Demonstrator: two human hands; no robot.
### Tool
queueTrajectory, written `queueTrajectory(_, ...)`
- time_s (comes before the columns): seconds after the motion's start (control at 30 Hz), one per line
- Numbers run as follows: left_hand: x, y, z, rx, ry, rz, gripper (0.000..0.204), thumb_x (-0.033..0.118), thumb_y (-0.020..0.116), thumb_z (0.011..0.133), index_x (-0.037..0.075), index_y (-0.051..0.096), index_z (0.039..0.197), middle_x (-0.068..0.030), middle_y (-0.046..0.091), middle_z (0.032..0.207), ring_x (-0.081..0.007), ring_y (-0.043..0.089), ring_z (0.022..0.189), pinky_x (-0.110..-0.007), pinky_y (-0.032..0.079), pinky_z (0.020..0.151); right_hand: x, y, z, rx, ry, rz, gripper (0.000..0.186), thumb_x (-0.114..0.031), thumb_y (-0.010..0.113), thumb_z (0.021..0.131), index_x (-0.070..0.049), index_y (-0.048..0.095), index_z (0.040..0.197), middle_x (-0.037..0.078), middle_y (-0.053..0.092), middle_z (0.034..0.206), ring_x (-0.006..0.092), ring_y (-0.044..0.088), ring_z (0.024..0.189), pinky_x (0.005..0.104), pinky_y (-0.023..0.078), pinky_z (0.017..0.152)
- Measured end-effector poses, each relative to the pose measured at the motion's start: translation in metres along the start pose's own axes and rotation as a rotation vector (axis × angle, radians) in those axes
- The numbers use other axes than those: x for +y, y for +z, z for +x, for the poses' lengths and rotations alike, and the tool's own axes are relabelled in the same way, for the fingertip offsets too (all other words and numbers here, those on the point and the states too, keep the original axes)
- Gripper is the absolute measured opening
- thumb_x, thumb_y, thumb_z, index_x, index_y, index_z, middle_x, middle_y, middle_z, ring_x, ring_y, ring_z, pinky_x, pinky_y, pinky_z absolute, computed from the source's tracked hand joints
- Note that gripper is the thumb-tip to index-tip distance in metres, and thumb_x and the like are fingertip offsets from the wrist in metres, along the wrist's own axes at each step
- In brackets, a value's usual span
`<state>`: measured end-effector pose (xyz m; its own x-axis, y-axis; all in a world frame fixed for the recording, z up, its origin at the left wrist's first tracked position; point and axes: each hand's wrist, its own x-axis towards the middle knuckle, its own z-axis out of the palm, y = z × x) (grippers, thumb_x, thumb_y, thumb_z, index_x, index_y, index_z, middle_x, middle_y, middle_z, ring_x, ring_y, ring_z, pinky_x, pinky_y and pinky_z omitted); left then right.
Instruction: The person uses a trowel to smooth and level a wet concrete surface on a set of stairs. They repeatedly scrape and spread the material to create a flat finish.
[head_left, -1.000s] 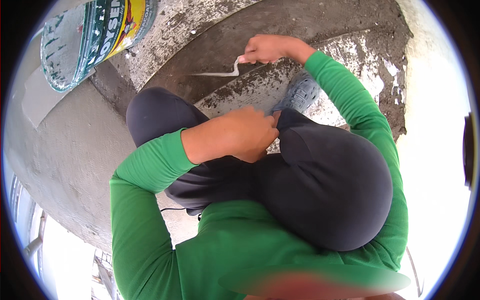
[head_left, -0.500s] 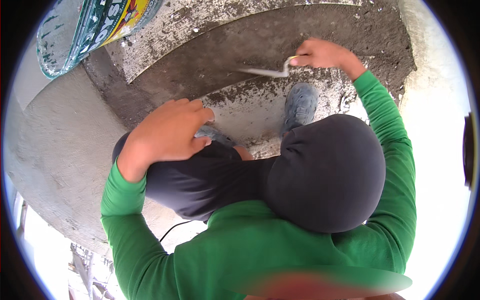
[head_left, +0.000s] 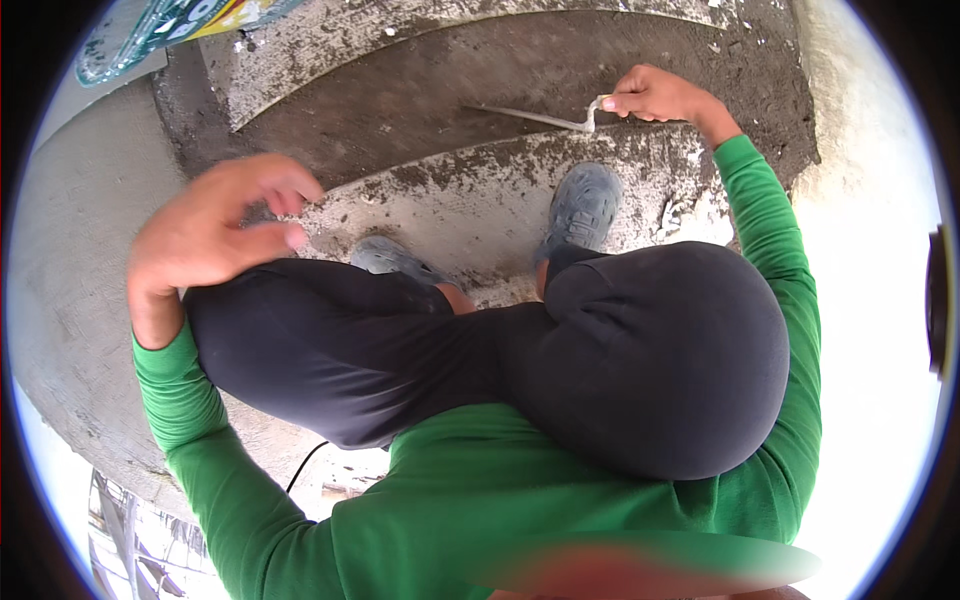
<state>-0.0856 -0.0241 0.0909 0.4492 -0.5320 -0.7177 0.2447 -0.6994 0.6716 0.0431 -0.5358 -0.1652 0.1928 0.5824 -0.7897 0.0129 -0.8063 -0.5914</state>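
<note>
My right hand (head_left: 655, 98) is closed around the handle of a trowel (head_left: 530, 116). Its thin blade is seen nearly edge-on and points left, over a curved band of dark wet mortar (head_left: 400, 90). Whether the blade touches the mortar I cannot tell. Over by my left knee, my left hand (head_left: 215, 220) is raised with its fingers bent and apart, holding nothing. Pale, mortar-spattered strips border the band, one on the far side (head_left: 300, 75) and one on the near side (head_left: 460, 195).
A green-and-white bucket (head_left: 150, 40) is partly in view at the far left. My grey clogs (head_left: 585, 205) rest just this side of the band. Grey rendered surface (head_left: 85, 230) curves along the left, and a thin black cable (head_left: 305, 465) lies near my left hip.
My left hand has moved left, away from the band. The right hand and trowel have shifted slightly right and up. The view has tilted, so less of the bucket shows.
</note>
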Motion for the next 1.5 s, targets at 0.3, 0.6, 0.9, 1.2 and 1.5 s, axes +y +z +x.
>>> queueTrajectory(0.3,0.04,-0.012,0.011,0.178,-0.011,0.204,0.045,0.014,0.076,0.099,0.006,0.067,0.142,-0.0062,0.066,0.106,-0.0169,0.065,0.098,-0.035,0.054,0.092,-0.086,0.066,0.101,0.123,-0.36,-0.168,0.074,-0.071,0.059,0.106,-0.002,0.073,0.082,0.003,0.055,0.058,0.0179,0.055,0.052,0.0391,0.045,0.052)
queueTrajectory(0.6,0.02,0.0,-0.012,0.106,-0.227,0.207,0.046,0.016,0.077,0.099,0.01,0.067,0.144,-0.0029,0.065,0.102,-0.0141,0.062,0.091,-0.033,0.053,0.086,0.007,0.022,0.029,0.144,-0.214,-0.246,0.07,-0.067,0.064,0.105,-0.003,0.074,0.077,0.007,0.06,0.06,0.0201,0.059,0.054,0.0398,0.047,0.058)
queueTrajectory(0.9,0.033,0.0,0.009,0.255,0.021,0.232,0.051,0.02,0.076,0.1,0.011,0.065,0.149,-0.0016,0.065,0.103,-0.0134,0.06,0.089,-0.032,0.052,0.085,-0.055,0.051,0.071,0.143,-0.315,-0.212,0.082,-0.077,0.056,0.104,-0.002,0.07,0.075,0.007,0.058,0.06,0.0228,0.058,0.059,0.0431,0.05,0.06)
queueTrajectory(1.2,0.013,0.007,-0.03,0.209,-0.218,0.116,0.052,0.02,0.075,0.102,0.011,0.063,0.151,0.0007,0.064,0.103,-0.011,0.058,0.088,-0.03,0.051,0.083,0.037,-0.005,-0.056,0.226,-0.032,-0.156,0.07,-0.066,0.061,0.108,-0.006,0.068,0.073,-0.001,0.048,0.056,0.0143,0.046,0.05,0.0373,0.038,0.05)
queueTrajectory(1.5,0.045,0.001,0.018,0.21,0.0,0.21,0.052,0.023,0.076,0.102,0.013,0.063,0.152,0.0009,0.063,0.102,-0.0106,0.059,0.089,-0.03,0.051,0.082,-0.031,0.05,0.054,0.21,-0.309,-0.234,0.076,-0.073,0.06,0.104,-0.002,0.076,0.082,0.007,0.06,0.063,0.024,0.06,0.062,0.0455,0.049,0.062)
